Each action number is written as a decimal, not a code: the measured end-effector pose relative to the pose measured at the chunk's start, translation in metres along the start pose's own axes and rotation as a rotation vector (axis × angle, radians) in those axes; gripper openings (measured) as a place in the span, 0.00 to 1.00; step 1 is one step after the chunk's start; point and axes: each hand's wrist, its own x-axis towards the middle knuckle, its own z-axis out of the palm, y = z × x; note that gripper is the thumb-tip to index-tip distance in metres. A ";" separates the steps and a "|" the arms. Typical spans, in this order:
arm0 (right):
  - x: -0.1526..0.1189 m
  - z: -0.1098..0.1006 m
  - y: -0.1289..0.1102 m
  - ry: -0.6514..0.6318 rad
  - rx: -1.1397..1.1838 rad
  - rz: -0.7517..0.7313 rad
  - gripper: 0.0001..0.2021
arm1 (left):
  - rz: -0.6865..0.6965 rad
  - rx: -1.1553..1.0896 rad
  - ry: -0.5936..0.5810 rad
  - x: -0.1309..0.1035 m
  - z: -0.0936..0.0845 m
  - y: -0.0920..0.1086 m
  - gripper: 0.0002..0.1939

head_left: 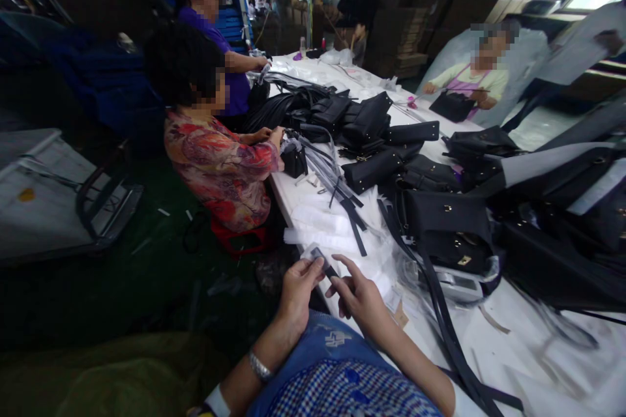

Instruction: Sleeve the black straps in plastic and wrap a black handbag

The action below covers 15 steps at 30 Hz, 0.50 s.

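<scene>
Between thumb and fingers, my left hand (299, 283) pinches a small dark strap piece (323, 262) with clear plastic around it, just over the table's near edge. My right hand (356, 288) is beside it, index finger raised and apart, with the thumb and other fingers at the strap's lower end. Whether those fingers grip the strap is hard to tell. White plastic sleeves (320, 218) lie on the table beyond my hands. A black bag (447, 228) with gold-coloured fittings sits to the right, long black straps (437, 303) trailing from it.
Black bags (362, 117) are heaped along the white table (474, 332). A person in a patterned top (220, 163) sits at the left edge; a person in purple (237, 81) is behind. Another person (482, 81) works across the table. A cart (53, 202) stands left.
</scene>
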 end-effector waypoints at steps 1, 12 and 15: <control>0.000 -0.003 -0.002 -0.053 0.042 -0.003 0.25 | 0.024 -0.002 0.021 0.004 -0.004 0.006 0.18; 0.006 -0.010 -0.011 -0.122 0.051 -0.017 0.30 | -0.006 0.015 0.025 0.005 -0.014 0.017 0.16; 0.012 -0.013 -0.016 -0.161 0.068 -0.046 0.30 | -0.021 0.034 -0.072 -0.005 -0.007 0.010 0.15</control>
